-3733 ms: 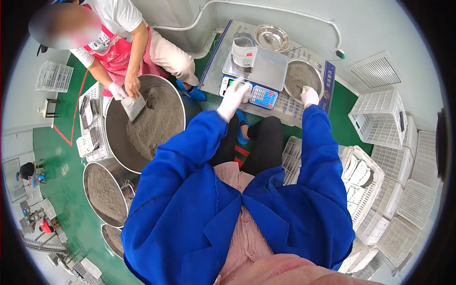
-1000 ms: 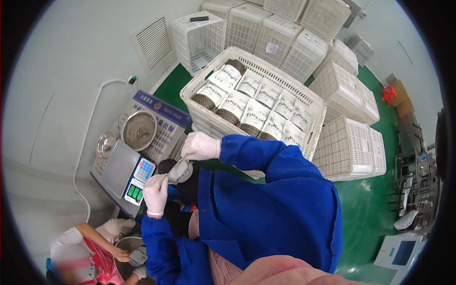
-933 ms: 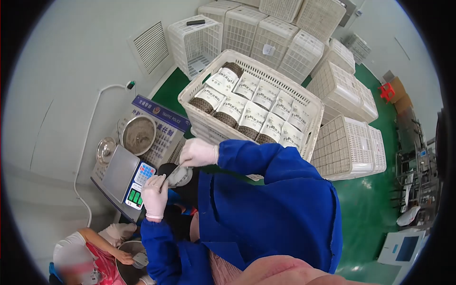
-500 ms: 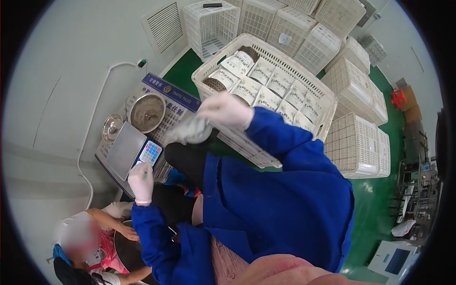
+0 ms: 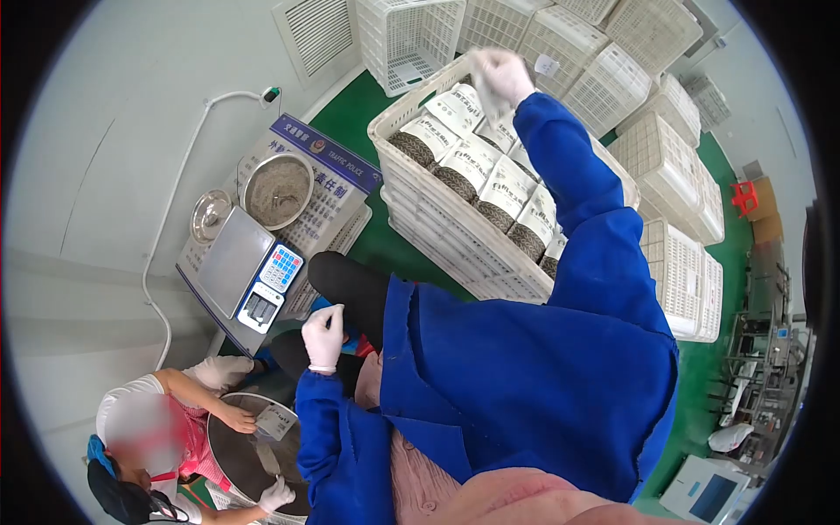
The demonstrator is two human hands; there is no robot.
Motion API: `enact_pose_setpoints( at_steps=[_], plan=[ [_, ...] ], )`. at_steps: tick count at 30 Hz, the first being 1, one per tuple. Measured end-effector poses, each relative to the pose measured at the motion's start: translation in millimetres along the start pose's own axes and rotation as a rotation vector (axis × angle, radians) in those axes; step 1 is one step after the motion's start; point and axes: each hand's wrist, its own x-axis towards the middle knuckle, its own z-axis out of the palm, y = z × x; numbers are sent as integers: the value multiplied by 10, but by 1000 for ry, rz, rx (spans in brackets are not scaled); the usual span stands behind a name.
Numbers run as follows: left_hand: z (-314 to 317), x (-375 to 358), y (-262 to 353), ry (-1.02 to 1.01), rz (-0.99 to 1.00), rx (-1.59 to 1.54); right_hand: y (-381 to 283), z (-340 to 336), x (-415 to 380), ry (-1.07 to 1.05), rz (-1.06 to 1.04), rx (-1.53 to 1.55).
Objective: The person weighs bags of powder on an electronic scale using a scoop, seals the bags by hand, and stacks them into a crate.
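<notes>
My right hand (image 5: 503,77), in a white glove, is raised over the far side of a white plastic crate (image 5: 420,188). Its fingers are closed on a pale pouch (image 5: 496,107), blurred and hanging down above the crate. Rows of filled white pouches (image 5: 468,162) with dark printing stand in the crate, dark grains showing in their lower parts. My left hand (image 5: 324,337), also gloved, is near my lap beside the digital scale (image 5: 236,262). Its fingers are pinched together; whether anything is between them is hidden. Nothing lies on the scale's plate.
A steel bowl of greyish grains (image 5: 278,188) and a small metal dish (image 5: 211,216) stand by the scale on a printed board (image 5: 332,162). At lower left, a co-worker (image 5: 184,394) holds a pouch over a large pot (image 5: 236,455). Stacked crates (image 5: 560,48) line the back.
My right hand has moved with the pouch from beside the scale, up and right over the crate. My left hand has drawn back from the scale toward my lap. A pouch now shows in the co-worker's hand.
</notes>
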Motion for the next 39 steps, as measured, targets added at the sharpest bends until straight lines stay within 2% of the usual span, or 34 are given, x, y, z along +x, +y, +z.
enact_pose_setpoints(
  at_steps=[1, 2, 3, 4, 6, 8, 10, 14, 15, 16, 19, 22, 25, 26, 29, 30, 32, 34, 36, 37, 38, 39],
  plan=[
    [48, -15, 7, -18, -2, 43, 204, 105, -28, -133, -147, -253],
    [108, -38, -60, -31, 28, 64, 383, 211, -59, -372, -28, -392],
    [177, -83, -129, -35, -6, 34, 789, 404, -188, -255, -224, -479],
    [226, -126, -168, -37, -40, 3, 1157, 622, -268, -195, -151, -644],
    [279, -199, -202, -51, -232, -93, 1497, 801, -463, -83, 56, -737],
    [341, -258, -323, -30, -334, -143, 1788, 906, -587, -37, 202, -790],
    [439, -321, -516, -9, -383, -179, 1981, 974, -681, 49, 187, -741],
    [624, -353, -632, -37, -443, -173, 1847, 1066, -643, 42, 87, -758],
    [667, -341, -616, -47, -448, -161, 1774, 1118, -627, -10, 194, -728],
    [706, -333, -606, -44, -451, -168, 1712, 1129, -626, 27, 227, -709],
    [765, -326, -642, -19, -477, -189, 1918, 1129, -600, 79, 233, -782],
    [802, -399, -754, 56, -524, -251, 2184, 1103, -705, 146, 105, -736],
    [904, -579, -1023, 141, -628, -292, 2241, 1082, -725, 121, 61, -709],
    [947, -647, -1095, 174, -676, -405, 2242, 1095, -739, 127, 47, -710],
    [1118, -897, -1631, 234, -708, -484, 2223, 1090, -698, 30, 127, -753],
    [1173, -956, -1860, 225, -687, -319, 2198, 1064, -667, -17, 157, -771],
    [1212, -912, -1999, 233, -669, -286, 1975, 933, -491, -234, 301, -777],
    [1196, -857, -1946, 188, -684, -274, 1601, 897, -312, -247, 434, -759],
    [1164, -878, -1825, 149, -678, -251, 1058, 893, -353, -94, 156, -628],
    [1139, -875, -1766, 129, -658, -231, 581, 868, -426, -9, -55, -484],
    [1116, -881, -1736, 105, -633, -211, 478, 1106, -456, 204, -290, -436],
    [1136, -906, -1811, 82, -623, -240, 97, 1195, -551, 202, -336, -440]
  ],
)
